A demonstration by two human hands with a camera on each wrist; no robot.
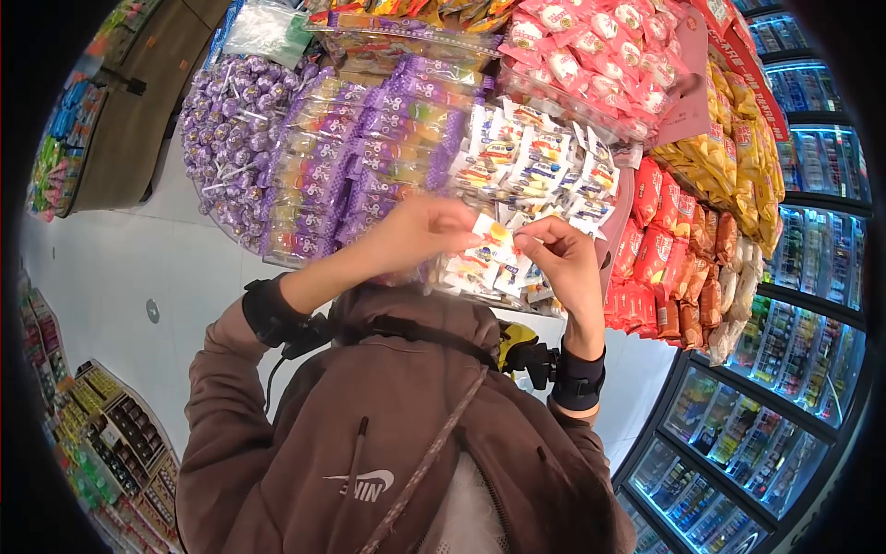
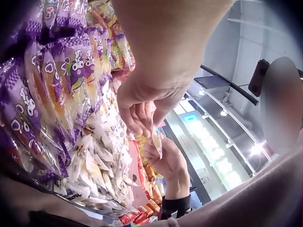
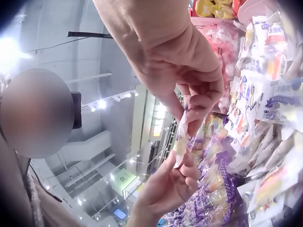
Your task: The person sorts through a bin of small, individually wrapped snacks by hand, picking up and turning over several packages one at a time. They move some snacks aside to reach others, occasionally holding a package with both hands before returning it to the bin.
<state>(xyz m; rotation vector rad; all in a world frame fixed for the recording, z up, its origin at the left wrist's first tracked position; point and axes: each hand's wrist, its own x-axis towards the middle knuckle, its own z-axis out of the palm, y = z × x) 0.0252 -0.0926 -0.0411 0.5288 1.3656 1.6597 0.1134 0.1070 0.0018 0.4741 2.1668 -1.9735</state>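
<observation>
Both hands hold one small white packet (image 1: 493, 233) between them, above a pile of similar white packets (image 1: 544, 159). In the head view the left hand (image 1: 420, 235) pinches its left side with thumb and fingers, and the right hand (image 1: 561, 260) pinches its right side. Seen from the right wrist, the packet (image 3: 180, 139) is narrow and edge-on, with the right hand (image 3: 189, 80) at its upper end and the left hand (image 3: 165, 189) at its lower end. The left wrist view shows the left hand (image 2: 149, 94) on the packet (image 2: 156, 142), partly hiding it.
Purple-wrapped packs (image 1: 309, 171) and purple lollipops (image 1: 231, 129) lie left of the white pile. Pink packets (image 1: 591, 51) are behind it; red packets (image 1: 653, 263) and yellow bags (image 1: 715, 152) stand to the right. Lit drinks shelves (image 1: 817, 272) line the far right.
</observation>
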